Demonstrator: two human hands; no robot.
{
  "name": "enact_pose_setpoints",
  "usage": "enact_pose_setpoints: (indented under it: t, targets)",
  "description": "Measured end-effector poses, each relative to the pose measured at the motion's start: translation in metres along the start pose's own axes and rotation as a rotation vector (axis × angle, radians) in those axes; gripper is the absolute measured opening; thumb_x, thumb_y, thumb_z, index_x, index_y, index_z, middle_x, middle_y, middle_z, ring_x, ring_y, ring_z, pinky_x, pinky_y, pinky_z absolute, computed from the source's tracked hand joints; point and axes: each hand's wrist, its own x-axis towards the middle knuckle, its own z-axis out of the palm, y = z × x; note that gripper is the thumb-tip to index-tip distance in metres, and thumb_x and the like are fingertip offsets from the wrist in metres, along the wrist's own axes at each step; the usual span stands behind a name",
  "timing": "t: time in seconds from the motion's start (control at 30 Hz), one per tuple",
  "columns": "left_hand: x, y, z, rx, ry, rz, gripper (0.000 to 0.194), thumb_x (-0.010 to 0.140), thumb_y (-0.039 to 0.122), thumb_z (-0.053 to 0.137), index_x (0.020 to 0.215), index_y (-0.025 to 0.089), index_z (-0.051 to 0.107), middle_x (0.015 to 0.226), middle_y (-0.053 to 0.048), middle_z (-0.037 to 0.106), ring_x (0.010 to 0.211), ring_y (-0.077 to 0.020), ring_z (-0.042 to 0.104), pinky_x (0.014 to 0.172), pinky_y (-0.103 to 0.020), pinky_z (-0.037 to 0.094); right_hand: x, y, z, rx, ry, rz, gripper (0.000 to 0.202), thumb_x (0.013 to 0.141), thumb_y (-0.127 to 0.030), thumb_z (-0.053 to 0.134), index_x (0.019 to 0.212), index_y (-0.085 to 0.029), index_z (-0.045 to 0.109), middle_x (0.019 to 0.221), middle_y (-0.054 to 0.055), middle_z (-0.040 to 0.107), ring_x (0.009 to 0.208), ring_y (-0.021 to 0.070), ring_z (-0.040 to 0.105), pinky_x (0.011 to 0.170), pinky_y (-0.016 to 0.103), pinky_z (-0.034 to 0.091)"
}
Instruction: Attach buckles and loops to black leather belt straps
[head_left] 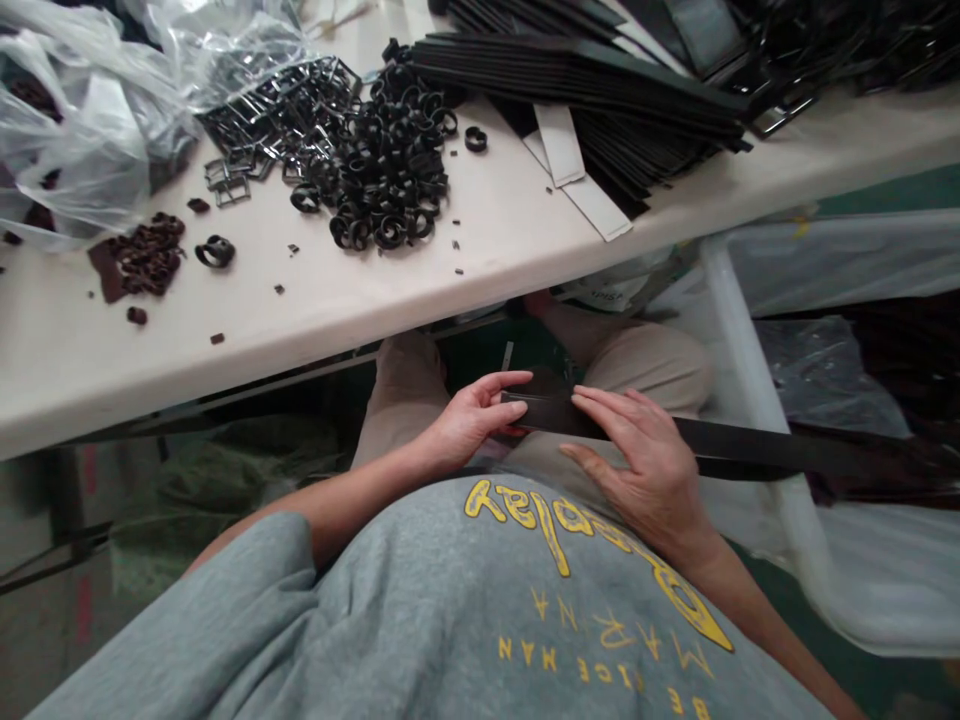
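Over my lap lies a dark belt strap (555, 408), its end toward my left hand (476, 420). The left thumb presses on top of that end, with the fingers around its far side. My right hand (649, 450) holds the strap farther along, fingers together over its far edge and the thumb lower down. Past the right hand the strap runs on to the right, over the rim of a white plastic bin (731, 290). A small buckle-like dark part near the right fingertips is too unclear to name.
On the white table (360, 300) ahead are a heap of black belt loops (394, 160), metal buckles (289, 110), brown loops (150, 255), a clear plastic bag (82, 120) and stacked black straps (585, 75). The table's front edge stands just beyond my knees. More dark straps lie in the bin.
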Motion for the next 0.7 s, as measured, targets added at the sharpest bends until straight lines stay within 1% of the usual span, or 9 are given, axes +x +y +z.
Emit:
enact_pose_setpoints:
  t: [0.07,0.13,0.23,0.33,0.43,0.53,0.6,0.63,0.7]
  targets:
    - [-0.004,0.000,-0.004,0.011,-0.006,-0.002,0.059,0.071,0.031,0.084,0.125,0.020,0.064,0.097,-0.003,0.070,0.079,-0.0134,0.068,0.075,-0.027,0.053,0.006,-0.004,0.014,0.033,0.000,-0.013,0.039,0.093,-0.036,0.068,0.126,-0.017,0.062,0.118,0.013,0.073,0.107,0.0270,0.070,0.105,0.051,0.047]
    - [-0.008,0.000,-0.007,0.023,-0.019,-0.011,0.062,0.072,0.033,0.083,0.129,0.020,0.062,0.093,-0.002,0.069,0.078,-0.0137,0.067,0.076,-0.028,0.052,0.007,-0.004,0.021,0.063,-0.002,-0.022,0.036,0.093,-0.036,0.068,0.122,-0.017,0.063,0.113,0.012,0.075,0.102,0.0257,0.071,0.104,0.049,0.047]
    - [-0.009,0.001,-0.010,0.049,-0.042,-0.007,0.066,0.073,0.035,0.083,0.133,0.022,0.059,0.087,0.000,0.067,0.077,-0.0139,0.066,0.075,-0.028,0.051,0.007,-0.003,0.025,0.086,0.008,-0.022,0.032,0.093,-0.037,0.069,0.118,-0.017,0.065,0.107,0.011,0.076,0.096,0.0241,0.072,0.101,0.047,0.050]
    - [-0.008,0.000,-0.012,0.048,-0.066,0.010,0.069,0.073,0.035,0.082,0.136,0.023,0.058,0.089,0.000,0.067,0.078,-0.0134,0.065,0.074,-0.026,0.049,0.008,-0.004,0.027,0.066,0.021,-0.034,0.029,0.092,-0.037,0.069,0.113,-0.017,0.067,0.101,0.009,0.077,0.090,0.0234,0.073,0.098,0.046,0.051]
    - [-0.006,-0.001,-0.013,0.057,-0.093,0.030,0.069,0.075,0.035,0.081,0.138,0.022,0.057,0.089,0.000,0.066,0.075,-0.0110,0.062,0.072,-0.024,0.048,0.009,-0.006,0.027,0.045,0.034,-0.045,0.020,0.092,-0.033,0.068,0.104,-0.017,0.068,0.092,0.007,0.078,0.082,0.0215,0.073,0.093,0.043,0.052]
    - [-0.006,0.000,-0.014,0.165,-0.128,0.044,0.065,0.079,0.037,0.077,0.139,0.022,0.057,0.092,-0.002,0.066,0.074,-0.0111,0.061,0.072,-0.024,0.049,0.010,-0.009,0.028,0.046,0.018,-0.025,0.008,0.093,-0.026,0.066,0.094,-0.018,0.068,0.084,0.004,0.077,0.075,0.0189,0.071,0.090,0.039,0.052]
    - [-0.005,0.002,-0.015,0.340,-0.116,0.141,0.054,0.079,0.035,0.077,0.130,0.023,0.065,0.099,-0.004,0.069,0.084,-0.0153,0.064,0.080,-0.029,0.051,0.009,-0.009,0.029,0.030,0.005,-0.013,0.006,0.093,-0.022,0.064,0.088,-0.019,0.067,0.080,0.002,0.076,0.072,0.0180,0.070,0.089,0.037,0.051]
    - [-0.004,0.003,-0.014,0.456,-0.101,0.225,0.046,0.077,0.033,0.078,0.122,0.024,0.070,0.104,-0.006,0.070,0.093,-0.0184,0.065,0.087,-0.032,0.051,0.008,-0.010,0.030,0.014,0.000,-0.015,0.008,0.093,-0.020,0.063,0.086,-0.020,0.067,0.078,0.002,0.076,0.071,0.0178,0.069,0.088,0.036,0.051]
    - [-0.003,0.006,-0.013,0.685,-0.082,0.399,0.027,0.076,0.029,0.079,0.103,0.026,0.078,0.112,-0.008,0.071,0.109,-0.0235,0.064,0.100,-0.039,0.047,0.007,-0.010,0.032,-0.011,0.000,-0.030,0.011,0.093,-0.018,0.061,0.083,-0.020,0.066,0.076,0.001,0.074,0.070,0.0174,0.068,0.086,0.034,0.051]
